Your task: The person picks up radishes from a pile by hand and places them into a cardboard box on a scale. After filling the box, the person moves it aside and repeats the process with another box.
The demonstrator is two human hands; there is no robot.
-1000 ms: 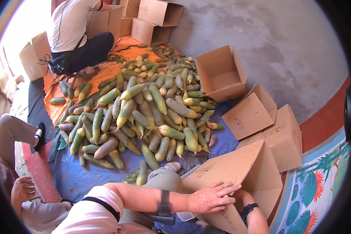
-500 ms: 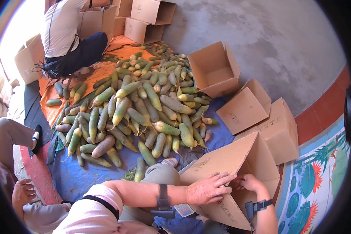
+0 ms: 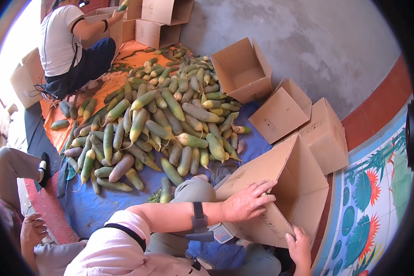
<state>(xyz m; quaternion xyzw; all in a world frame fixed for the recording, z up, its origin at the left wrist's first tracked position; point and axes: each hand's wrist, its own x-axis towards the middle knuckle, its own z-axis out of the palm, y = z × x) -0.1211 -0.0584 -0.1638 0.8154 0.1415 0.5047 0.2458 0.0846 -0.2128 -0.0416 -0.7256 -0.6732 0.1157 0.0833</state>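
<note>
An open cardboard box point(image 3: 257, 172) is tilted in front of me, its opening turned to the right. My left hand point(image 3: 250, 201) is closed over the upper edge of its near side, fingers hooked at the rim. Lower on that same edge, my right hand point(image 3: 300, 247) grips the cardboard between thumb and fingers. The inside of the box that shows holds nothing I can make out. Beyond my knee, a large heap of green radishes point(image 3: 170, 124) lies on blue and orange sheeting.
More open boxes point(image 3: 244, 69) stand along the heap's right side, with others point(image 3: 156, 34) stacked at the back. A co-worker point(image 3: 64, 46) squats at the far left holding a radish. Another person's leg point(image 3: 20, 170) is at left. A small device point(image 3: 221, 233) lies under my left forearm.
My right hand has come out of the box opening and down to its lower rim. My left hand stays on the edge. The co-worker has raised a radish.
</note>
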